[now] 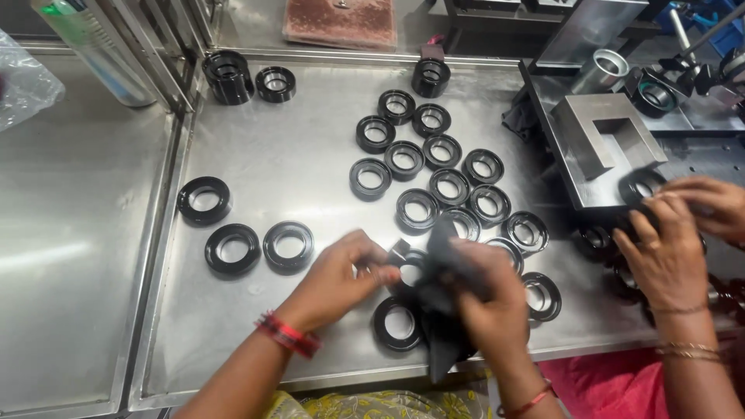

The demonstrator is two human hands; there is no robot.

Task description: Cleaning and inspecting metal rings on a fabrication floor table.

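Observation:
My left hand (pixel 337 279) grips a black ring-shaped part (pixel 409 264) just above the steel tray (pixel 295 155). My right hand (pixel 489 299) holds a black cloth (pixel 441 310) pressed against that ring; the cloth hangs down over the tray's front edge. Another black ring (pixel 397 324) lies on the tray directly below my hands. Several more black rings with shiny inner sleeves (pixel 419 208) lie in a cluster behind my hands.
Three plain black rings (pixel 233 248) lie at the left of the tray, two more rings (pixel 275 84) at the back left. A co-worker's hands (pixel 675 233) handle a ring (pixel 641 185) at a metal press fixture (pixel 605 132) on the right. A plastic bag (pixel 23 81) sits far left.

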